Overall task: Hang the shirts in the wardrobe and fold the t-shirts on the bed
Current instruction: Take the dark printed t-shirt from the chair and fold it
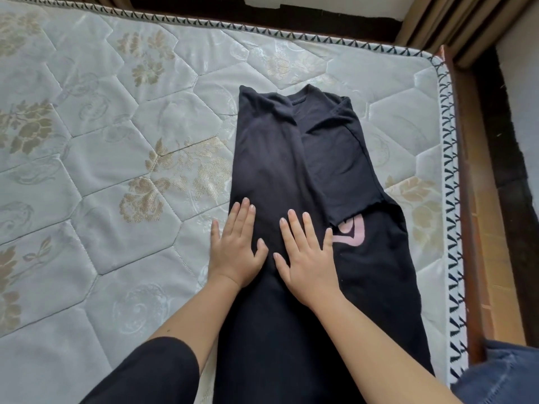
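Both your hands lie flat on the black t-shirt point(271, 158), with straight, spread fingers. They press on the cloth and hold nothing.

Your left hand point(237, 249) sits on the left edge of the t-shirt: the thumb and inner fingers are on the cloth, and the little finger is on the mattress point(116, 141). Your right hand point(309, 258) is just beside it, fully on the cloth, and the two thumbs are near but apart.

The t-shirt runs as a long strip from under your forearms, past your fingertips, to the collar point(300, 99) at the far end. Its left side is folded in, and the fold line passes ahead of your right hand. A sleeve point(335, 158) lies folded ahead and to the right of your right hand. Its hem ends just beyond your little finger and partly covers a pink print point(353, 231), which shows just right of that finger.

To the left of your left hand there is wide open mattress. To the right of your right hand the room is small: the t-shirt reaches near the mattress edge, and the wooden frame point(463, 199) follows directly after. Ahead of the collar there is some free mattress before the far edge.
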Motion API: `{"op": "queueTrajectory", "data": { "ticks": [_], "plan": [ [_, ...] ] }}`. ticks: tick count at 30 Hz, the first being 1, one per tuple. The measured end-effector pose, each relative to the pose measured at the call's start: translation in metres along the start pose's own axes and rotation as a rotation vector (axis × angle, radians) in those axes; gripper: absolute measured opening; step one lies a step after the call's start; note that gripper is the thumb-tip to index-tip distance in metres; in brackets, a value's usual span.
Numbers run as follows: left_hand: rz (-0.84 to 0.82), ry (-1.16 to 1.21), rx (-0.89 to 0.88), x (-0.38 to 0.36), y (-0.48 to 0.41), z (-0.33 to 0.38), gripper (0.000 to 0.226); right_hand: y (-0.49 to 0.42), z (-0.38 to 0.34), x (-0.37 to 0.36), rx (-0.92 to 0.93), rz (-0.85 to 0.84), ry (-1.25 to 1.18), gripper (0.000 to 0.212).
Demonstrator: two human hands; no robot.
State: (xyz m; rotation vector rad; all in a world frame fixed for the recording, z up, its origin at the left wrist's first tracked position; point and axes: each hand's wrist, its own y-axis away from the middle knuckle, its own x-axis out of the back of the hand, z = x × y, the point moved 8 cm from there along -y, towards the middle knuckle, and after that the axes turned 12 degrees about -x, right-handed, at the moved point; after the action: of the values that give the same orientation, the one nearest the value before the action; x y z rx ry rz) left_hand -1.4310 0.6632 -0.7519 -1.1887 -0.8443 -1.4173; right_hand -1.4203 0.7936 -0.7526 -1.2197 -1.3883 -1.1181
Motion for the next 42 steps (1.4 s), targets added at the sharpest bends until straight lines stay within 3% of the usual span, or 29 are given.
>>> {"op": "queueTrajectory", "data": {
  "ticks": [5,9,14,20,25,28,31,37,42],
  "plan": [
    [-0.145,-0.029,0.037,0.000,0.001,0.006,0.071,0.026,0.013,0.002,-0.025,-0.030,0.028,0.057],
    [-0.234,-0.167,0.007,-0.001,0.007,0.018,0.058,0.039,0.022,0.006,-0.021,-0.047,0.025,0.058],
    [-0.102,-0.062,-0.295,-0.002,0.062,0.052,0.059,0.054,0.036,0.009,0.032,-0.036,0.051,0.059],
    [-0.055,-0.047,-0.173,-0.001,0.105,0.037,0.060,0.071,0.063,0.010,-0.038,-0.113,0.070,0.062],
    [-0.089,-0.059,-0.070,-0.005,0.123,0.045,0.062,0.080,0.044,0.016,-0.037,-0.165,0.069,0.075],
    [-0.061,-0.059,-0.120,-0.009,0.134,0.054,0.066,0.095,0.006,0.011,0.110,-0.186,0.058,0.078],
    [-0.084,-0.042,-0.170,-0.010,0.141,0.058,0.065,0.117,-0.012,-0.002,0.226,-0.229,0.049,0.067],
    [-0.079,-0.087,-0.209,-0.007,0.164,0.051,0.064,0.116,0.050,0.001,0.134,-0.185,0.126,0.092],
    [-0.158,-0.151,-0.185,-0.009,0.164,0.050,0.057,0.116,0.069,0.002,0.103,-0.194,0.161,0.090]
  ]
}}
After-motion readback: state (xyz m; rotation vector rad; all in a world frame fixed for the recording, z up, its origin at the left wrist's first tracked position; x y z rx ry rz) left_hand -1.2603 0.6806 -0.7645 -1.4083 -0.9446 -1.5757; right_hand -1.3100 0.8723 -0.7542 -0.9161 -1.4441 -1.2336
